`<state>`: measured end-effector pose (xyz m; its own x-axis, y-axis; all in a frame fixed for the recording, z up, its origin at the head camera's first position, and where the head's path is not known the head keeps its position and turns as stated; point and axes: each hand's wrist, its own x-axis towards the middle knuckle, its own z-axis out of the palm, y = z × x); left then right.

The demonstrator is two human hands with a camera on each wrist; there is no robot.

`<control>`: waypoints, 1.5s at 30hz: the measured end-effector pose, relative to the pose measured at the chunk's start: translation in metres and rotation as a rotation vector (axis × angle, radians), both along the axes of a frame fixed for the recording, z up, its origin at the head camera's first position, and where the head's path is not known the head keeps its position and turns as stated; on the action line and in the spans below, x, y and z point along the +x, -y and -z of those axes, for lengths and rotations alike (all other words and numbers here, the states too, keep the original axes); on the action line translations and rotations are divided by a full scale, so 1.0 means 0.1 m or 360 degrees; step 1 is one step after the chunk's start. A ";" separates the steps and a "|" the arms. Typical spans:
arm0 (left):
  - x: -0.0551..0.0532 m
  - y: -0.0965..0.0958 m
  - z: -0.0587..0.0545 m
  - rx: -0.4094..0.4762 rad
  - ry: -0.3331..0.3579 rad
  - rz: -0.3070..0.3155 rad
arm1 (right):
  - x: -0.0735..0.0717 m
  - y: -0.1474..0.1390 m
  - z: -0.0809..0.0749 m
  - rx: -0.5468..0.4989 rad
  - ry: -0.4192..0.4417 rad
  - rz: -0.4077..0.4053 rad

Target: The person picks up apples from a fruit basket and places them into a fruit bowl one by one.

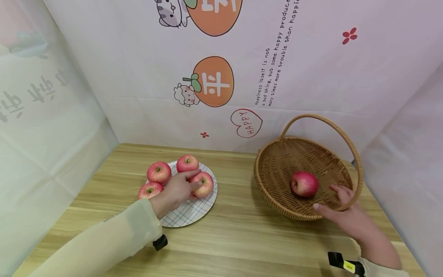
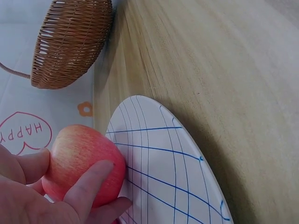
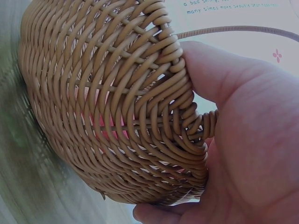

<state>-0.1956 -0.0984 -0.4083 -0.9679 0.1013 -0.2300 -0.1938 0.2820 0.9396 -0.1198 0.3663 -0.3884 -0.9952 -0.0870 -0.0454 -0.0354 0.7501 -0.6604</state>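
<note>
My left hand grips a red-and-yellow apple at the right side of the round plate. In the left wrist view that apple sits between the thumb and fingers, close over the plate's blue-lined surface. Several other apples lie on the plate, left of and behind my hand. At the right, my right hand holds the rim of a wicker basket by the foot of its handle, with the thumb over the edge. One red apple lies inside the basket.
The wooden table runs between plate and basket. A printed white cloth hangs behind it, with more white cloth at both sides. The basket's tall arched handle rises above the bowl.
</note>
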 end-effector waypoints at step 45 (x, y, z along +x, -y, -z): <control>0.11 0.12 -0.24 0.0165 0.0082 0.0053 | 0.00 -0.01 -0.01 -0.0024 0.0059 -0.0002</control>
